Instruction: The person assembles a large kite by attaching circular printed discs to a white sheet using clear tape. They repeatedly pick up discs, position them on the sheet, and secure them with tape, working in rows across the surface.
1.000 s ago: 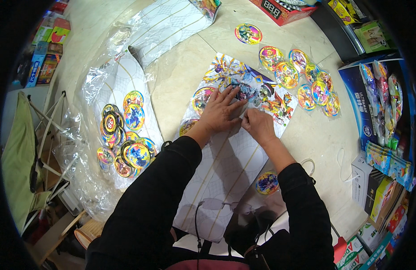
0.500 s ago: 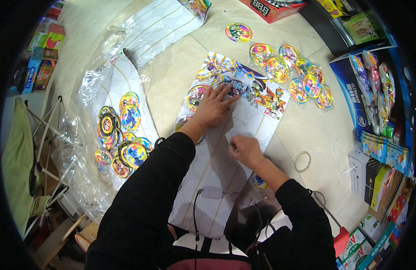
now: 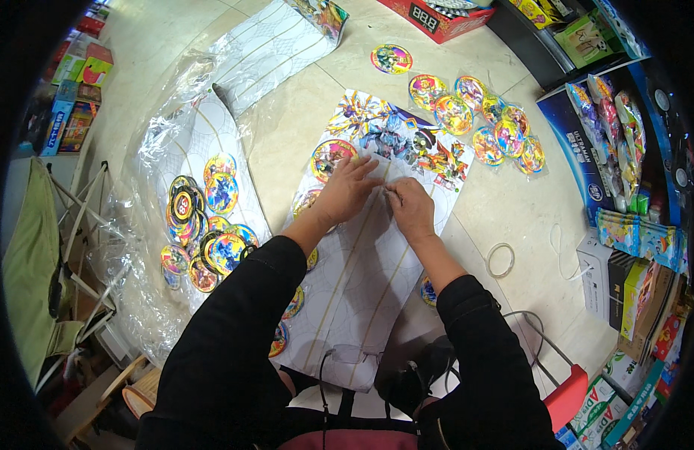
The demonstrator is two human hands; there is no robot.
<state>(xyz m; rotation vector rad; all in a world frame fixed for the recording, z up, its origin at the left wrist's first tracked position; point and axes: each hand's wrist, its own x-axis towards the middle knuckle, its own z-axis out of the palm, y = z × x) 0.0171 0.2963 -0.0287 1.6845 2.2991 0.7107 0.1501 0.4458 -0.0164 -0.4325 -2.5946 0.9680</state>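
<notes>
A long white poster sheet (image 3: pixel 354 277) with gold lines lies in front of me, its far end printed with colourful cartoon figures. On it rests my left hand (image 3: pixel 350 191), fingers stretched out just below the printed figures. My right hand (image 3: pixel 412 210) is beside it, fingertips pinched together against the sheet near the left thumb. What the pinch holds, if anything, is too small to make out. Round picture discs, one a colourful disc (image 3: pixel 333 159), show along the sheet's left edge, partly under my left arm. A blue disc (image 3: pixel 429 291) shows by its right edge.
Left, more discs (image 3: pixel 183 206) lie on another sheet (image 3: pixel 234 165) beside clear plastic wrap (image 3: pixel 148 300). Wrapped discs (image 3: pixel 453 114) lie far right. A roll of tape (image 3: pixel 501 260) sits right of my right arm. Shelved packages (image 3: pixel 624 232) line the right; a green folding chair (image 3: pixel 32 262) stands left.
My right hand has moved away from me, up beside the left hand. My left hand has shifted slightly nearer, and more discs show along the sheet's left edge.
</notes>
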